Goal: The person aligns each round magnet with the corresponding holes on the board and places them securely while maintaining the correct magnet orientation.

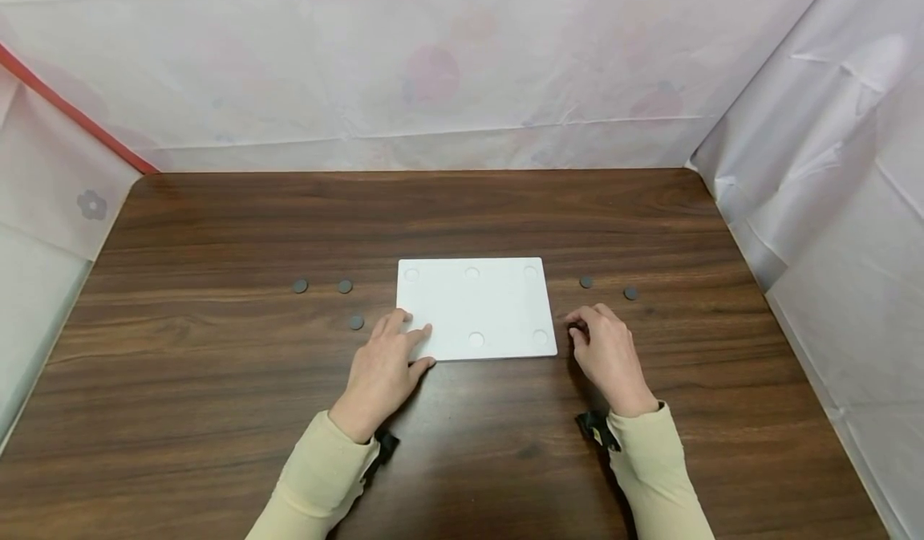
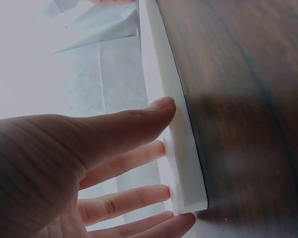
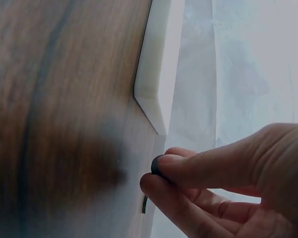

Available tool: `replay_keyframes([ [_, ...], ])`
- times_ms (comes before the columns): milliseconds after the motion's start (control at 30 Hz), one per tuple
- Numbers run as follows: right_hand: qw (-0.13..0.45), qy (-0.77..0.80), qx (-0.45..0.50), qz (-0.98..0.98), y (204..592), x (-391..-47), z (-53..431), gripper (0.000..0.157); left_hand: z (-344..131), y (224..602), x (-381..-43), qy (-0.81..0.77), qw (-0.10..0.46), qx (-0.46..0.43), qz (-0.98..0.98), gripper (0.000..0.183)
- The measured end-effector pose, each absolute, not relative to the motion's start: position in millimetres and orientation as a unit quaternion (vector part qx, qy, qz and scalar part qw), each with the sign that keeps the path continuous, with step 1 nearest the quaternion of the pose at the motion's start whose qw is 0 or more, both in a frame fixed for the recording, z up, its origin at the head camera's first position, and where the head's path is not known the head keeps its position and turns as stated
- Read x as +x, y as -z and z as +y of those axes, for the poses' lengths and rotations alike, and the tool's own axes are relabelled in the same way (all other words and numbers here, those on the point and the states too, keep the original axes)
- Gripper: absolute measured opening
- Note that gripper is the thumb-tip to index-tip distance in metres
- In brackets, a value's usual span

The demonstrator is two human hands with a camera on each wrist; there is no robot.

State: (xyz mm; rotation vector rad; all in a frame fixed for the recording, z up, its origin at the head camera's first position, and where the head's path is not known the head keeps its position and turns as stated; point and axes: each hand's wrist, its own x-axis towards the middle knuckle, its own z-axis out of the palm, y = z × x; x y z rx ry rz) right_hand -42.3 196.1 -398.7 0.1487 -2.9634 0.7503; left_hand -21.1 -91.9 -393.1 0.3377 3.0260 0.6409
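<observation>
A white rectangular board [image 1: 498, 303] with several shallow round recesses lies flat mid-table. My left hand [image 1: 382, 371] rests on its near left corner, fingers spread over the top and thumb at the front edge; the left wrist view shows the thumb [image 2: 161, 111] against that edge. Just off the board's right side, my right hand [image 1: 609, 355] pinches a small dark disc [image 3: 155, 164] between thumb and fingertip. In the head view the fingers mostly hide this disc. The board's near right corner [image 3: 151, 94] is beside it in the right wrist view.
Left of the board, three dark discs lie on the wooden table [image 1: 216, 403], the closest disc [image 1: 357, 322] near my left hand. Two more sit beyond my right hand, an inner disc [image 1: 586, 282] and an outer disc [image 1: 630, 293]. White curtains [image 1: 433, 107] surround the table's back and sides.
</observation>
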Motion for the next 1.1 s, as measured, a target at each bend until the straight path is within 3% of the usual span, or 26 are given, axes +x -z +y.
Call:
replay_keyframes([
  [1100,0.016,-0.282,0.114,-0.952,398.4,-40.5,182.4,0.013,-93.1,393.9,-22.8,-0.206,0.019,0.104,0.973,0.042],
])
